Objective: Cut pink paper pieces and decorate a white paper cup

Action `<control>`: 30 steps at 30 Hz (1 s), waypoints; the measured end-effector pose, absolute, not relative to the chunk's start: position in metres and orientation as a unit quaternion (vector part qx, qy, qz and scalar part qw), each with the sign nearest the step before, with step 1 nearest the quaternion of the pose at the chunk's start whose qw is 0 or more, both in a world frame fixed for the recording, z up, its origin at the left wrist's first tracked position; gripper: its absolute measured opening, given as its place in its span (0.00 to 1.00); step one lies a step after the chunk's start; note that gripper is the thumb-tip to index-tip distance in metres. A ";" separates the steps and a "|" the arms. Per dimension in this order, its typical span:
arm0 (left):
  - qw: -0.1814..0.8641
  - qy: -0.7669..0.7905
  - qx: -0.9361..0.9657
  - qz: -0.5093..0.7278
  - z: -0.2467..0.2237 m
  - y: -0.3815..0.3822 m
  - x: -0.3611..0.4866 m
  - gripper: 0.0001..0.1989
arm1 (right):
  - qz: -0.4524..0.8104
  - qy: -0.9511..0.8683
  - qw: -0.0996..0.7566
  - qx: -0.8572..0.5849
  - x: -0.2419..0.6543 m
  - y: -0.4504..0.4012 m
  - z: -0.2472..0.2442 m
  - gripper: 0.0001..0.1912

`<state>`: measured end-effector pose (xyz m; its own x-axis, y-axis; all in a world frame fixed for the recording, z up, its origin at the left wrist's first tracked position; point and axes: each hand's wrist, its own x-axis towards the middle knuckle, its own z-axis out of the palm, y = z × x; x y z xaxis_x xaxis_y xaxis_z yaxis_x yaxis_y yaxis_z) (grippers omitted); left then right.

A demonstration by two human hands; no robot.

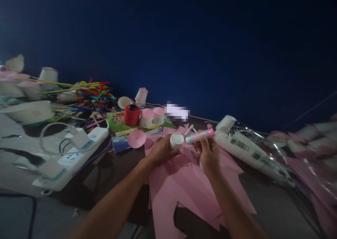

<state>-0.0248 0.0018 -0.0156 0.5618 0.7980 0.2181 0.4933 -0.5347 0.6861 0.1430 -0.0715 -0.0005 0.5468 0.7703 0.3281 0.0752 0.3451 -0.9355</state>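
A small white paper cup (177, 141) is in my left hand (162, 150), its round end facing up toward me. My right hand (209, 154) is closed around a pink and pale green glue stick (200, 135), whose pale end points left at the cup, close beside it. Under both hands lie overlapping sheets of pink paper (168, 186) with cut edges. A pink paper disc (137, 139) lies left of my left hand. Behind it stand two cups with pink tops (146, 116) and a red roll (131, 115).
At the left are a white power strip (71, 158) with plugs and cables, a white bowl (28, 112) and a pile of colourful pipe cleaners (97, 91). A long stack of paper cups (242, 149) in clear plastic lies at the right. A dark blue wall (168, 49) rises behind.
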 end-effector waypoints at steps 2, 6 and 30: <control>0.284 0.382 0.840 0.262 -0.016 0.002 -0.025 0.28 | 0.218 -0.434 0.687 -0.541 0.142 -0.072 0.003 0.17; 0.269 0.360 0.854 0.262 -0.017 0.002 -0.026 0.26 | 0.131 -0.507 0.614 -0.591 0.142 -0.073 0.010 0.17; 0.261 0.375 0.852 0.255 -0.019 0.001 -0.023 0.28 | -0.019 -0.588 0.513 -0.625 0.142 -0.055 0.008 0.16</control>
